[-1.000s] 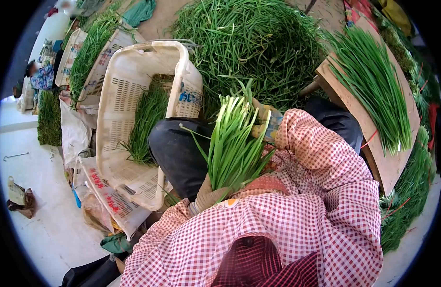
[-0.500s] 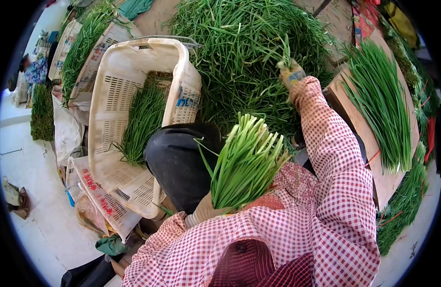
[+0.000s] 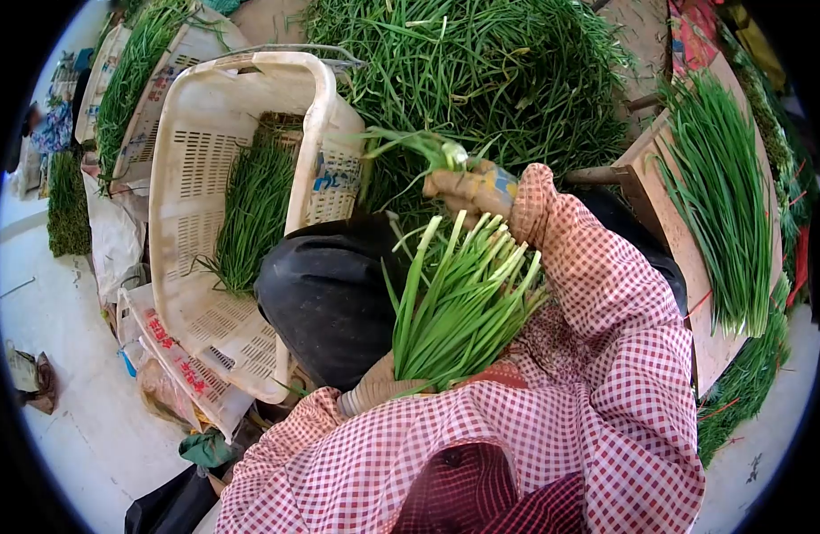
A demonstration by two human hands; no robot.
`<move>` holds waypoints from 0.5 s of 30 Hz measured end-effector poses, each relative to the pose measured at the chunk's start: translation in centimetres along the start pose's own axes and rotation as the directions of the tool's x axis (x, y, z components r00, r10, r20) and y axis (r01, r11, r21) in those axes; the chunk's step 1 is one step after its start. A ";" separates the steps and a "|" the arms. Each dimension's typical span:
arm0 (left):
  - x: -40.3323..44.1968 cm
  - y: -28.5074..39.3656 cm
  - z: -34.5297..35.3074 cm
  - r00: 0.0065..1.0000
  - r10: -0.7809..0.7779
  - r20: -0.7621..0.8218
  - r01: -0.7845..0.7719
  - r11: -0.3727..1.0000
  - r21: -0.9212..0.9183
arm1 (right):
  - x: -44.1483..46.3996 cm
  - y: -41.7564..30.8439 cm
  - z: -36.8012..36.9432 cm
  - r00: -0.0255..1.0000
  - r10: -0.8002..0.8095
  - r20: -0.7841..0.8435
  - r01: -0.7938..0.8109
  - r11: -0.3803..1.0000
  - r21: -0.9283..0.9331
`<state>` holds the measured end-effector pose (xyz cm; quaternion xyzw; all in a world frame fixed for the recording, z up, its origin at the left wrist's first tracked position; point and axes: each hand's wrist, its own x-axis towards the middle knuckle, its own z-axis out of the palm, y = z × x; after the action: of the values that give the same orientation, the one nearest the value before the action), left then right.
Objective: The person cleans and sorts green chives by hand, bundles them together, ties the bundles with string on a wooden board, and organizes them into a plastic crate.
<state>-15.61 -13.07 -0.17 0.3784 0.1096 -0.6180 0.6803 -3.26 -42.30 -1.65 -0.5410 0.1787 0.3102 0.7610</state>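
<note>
My left hand point(image 3: 380, 384), in a tan glove, is wrapped round the lower part of a bunch of green stalks point(image 3: 463, 307) with pale ends pointing up and away from me. Its fingers are partly hidden behind the leaves. Just above the pale ends is my right hand point(image 3: 472, 189), in a tan glove with a blue and yellow patch, closed on a few loose green leaves point(image 3: 419, 147) that trail to the left. Beyond it lies a large heap of green leaves point(image 3: 481, 71).
A white plastic basket point(image 3: 316, 116) with some greens inside stands left of my knee point(image 3: 325, 298). At the right, a wooden board point(image 3: 654, 191) bears long green stalks point(image 3: 721, 205). More filled crates point(image 3: 165, 107) are at the upper left, with a person point(image 3: 49, 129) beyond.
My right hand reached out over the heap, then came back above the bunch with leaves in its grip. The bunch stays in my left hand. The view has shifted slightly.
</note>
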 end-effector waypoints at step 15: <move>0.4 0.3 1.9 0.994 0.102 0.043 -0.102 0.995 0.006 | 4.4 -0.5 -3.1 0.847 0.342 0.407 -0.031 0.796 -0.605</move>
<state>-15.88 -14.69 1.01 0.3731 0.0729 -0.5910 0.7115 0.53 -44.04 -5.09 -0.6259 -0.0714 0.5538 0.5444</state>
